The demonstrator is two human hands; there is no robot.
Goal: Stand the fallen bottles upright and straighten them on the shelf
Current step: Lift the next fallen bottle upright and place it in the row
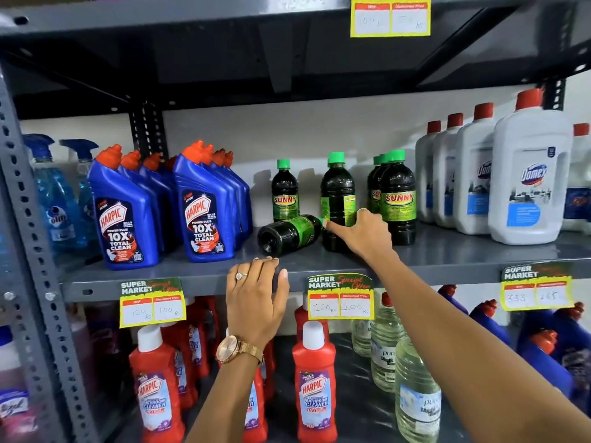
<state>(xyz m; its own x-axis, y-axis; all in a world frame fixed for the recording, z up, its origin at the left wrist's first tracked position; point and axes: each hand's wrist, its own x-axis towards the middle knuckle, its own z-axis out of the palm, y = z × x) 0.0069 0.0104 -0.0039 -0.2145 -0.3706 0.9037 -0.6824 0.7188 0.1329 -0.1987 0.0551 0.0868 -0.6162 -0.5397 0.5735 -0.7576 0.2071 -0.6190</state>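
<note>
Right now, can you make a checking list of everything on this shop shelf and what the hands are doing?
Surface: grey metal shelf, middle level, price tags on its front edge.
Job's things: one fallen bottle lies on its side, base toward the camera; the upright dark bottles with green caps stand around it, one with its label turned sideways.
Clutter: blue Harpic bottles left, white Domex bottles right, all upright.
Hands: right hand on the turned upright bottle beside the fallen one; left hand open at the shelf edge, holding nothing.
Cables: nothing seen.
Surroundings: red bottles and clear bottles below.
</note>
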